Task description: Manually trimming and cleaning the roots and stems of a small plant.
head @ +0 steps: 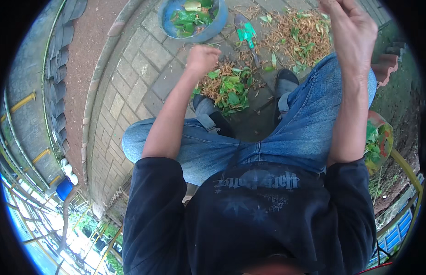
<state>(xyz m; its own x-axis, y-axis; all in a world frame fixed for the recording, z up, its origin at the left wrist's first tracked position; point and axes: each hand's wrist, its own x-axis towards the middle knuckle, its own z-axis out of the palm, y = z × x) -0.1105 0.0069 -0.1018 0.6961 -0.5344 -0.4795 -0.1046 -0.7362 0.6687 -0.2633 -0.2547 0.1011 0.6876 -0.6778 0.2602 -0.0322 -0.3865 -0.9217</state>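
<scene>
My left hand hovers with bent fingers at the upper left edge of a small pile of green leaves and brown plant bits, between my shoes. Blur hides whether it holds anything. My right hand is raised at the upper right, near a larger heap of brown stalks and leaves. Its fingers are bent and partly cut off by the top of the picture, so its grasp is unclear. Between the heaps and a blue basin lies a hand trowel with green on it. The round blue basin holds green leaves.
Grey paving lies under the heaps and basin, bordered by a curved curb on the left. Beside my right arm is a colourful container with leaves. A reddish roof tile lies at the right. My jeans-clad knees frame the small pile.
</scene>
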